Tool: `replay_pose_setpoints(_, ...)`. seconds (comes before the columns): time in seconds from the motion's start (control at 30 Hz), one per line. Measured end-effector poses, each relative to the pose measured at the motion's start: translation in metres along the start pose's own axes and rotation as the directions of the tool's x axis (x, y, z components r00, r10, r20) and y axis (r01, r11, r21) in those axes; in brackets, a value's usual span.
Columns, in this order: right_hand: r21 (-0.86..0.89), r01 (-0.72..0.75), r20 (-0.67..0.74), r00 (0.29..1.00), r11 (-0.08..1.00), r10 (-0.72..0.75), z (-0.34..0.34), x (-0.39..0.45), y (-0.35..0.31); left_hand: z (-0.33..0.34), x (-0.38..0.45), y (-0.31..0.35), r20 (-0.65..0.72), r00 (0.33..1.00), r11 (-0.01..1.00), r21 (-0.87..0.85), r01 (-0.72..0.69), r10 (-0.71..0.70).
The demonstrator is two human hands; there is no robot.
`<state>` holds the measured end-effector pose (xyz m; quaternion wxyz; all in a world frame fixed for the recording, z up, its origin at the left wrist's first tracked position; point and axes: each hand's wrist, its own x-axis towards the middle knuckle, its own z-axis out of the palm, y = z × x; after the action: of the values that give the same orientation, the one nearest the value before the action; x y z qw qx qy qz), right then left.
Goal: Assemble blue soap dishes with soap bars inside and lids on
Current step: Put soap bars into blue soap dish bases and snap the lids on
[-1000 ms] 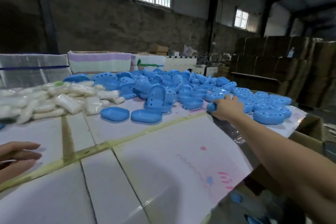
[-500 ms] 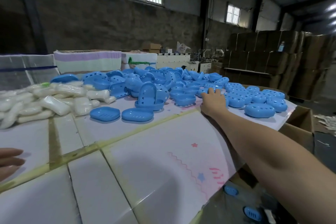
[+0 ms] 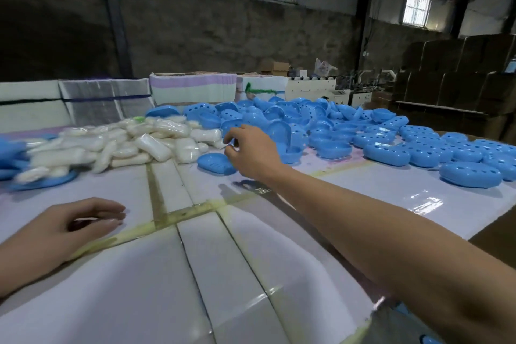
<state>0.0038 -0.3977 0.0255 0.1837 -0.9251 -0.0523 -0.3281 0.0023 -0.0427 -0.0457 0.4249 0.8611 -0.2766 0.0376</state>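
A heap of wrapped white soap bars (image 3: 117, 145) lies at the left of the table. Behind and to the right spreads a pile of loose blue dish parts (image 3: 293, 117). Closed blue soap dishes (image 3: 472, 174) with holed lids sit in rows at the right. One open blue dish base (image 3: 213, 163) lies alone near the middle. My right hand (image 3: 251, 152) hovers just right of that base, fingers loosely curled, holding nothing I can see. My left hand (image 3: 69, 225) rests on the table at the near left, fingers relaxed and empty.
The table (image 3: 251, 260) is covered with glossy white sheets joined by yellowish tape. Stacked white packs (image 3: 192, 88) stand along its far edge. Brown cartons (image 3: 460, 70) are piled at the right rear. A blue part (image 3: 42, 180) lies under soap at far left.
My right hand has drawn back from the closed dishes at the right and moved left to the lone dish base. The view has swung left, bringing my left hand further in.
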Motion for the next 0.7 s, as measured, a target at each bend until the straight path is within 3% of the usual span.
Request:
replay_pose_setpoints(0.1, 0.067, 0.074, 0.079, 0.994, 0.995, -0.080, 0.025, 0.002, -0.054, 0.000, -0.003, 0.023, -0.022, 1.000, 1.000, -0.007, 0.017, -0.017)
replay_pose_setpoints(0.23, 0.131, 0.144, 0.311, 0.933, 0.981, -0.179, 0.057, 0.000, -0.108, 0.004, -0.006, 0.033, -0.088, 0.995, 0.999, 0.016, 0.048, -0.046)
replay_pose_setpoints(0.4, 0.173, 0.204, 0.317, 0.915, 0.964, -0.251, 0.089, -0.019, -0.124, 0.002, -0.008, 0.039, -0.112, 0.990, 0.990, 0.097, 0.098, -0.087)
replay_pose_setpoints(0.7, 0.315, 0.347, 0.351, 0.822, 0.883, -0.448, 0.082, -0.024, -0.126, -0.008, -0.005, 0.028, -0.227, 0.966, 0.957, 0.230, 0.176, -0.123)
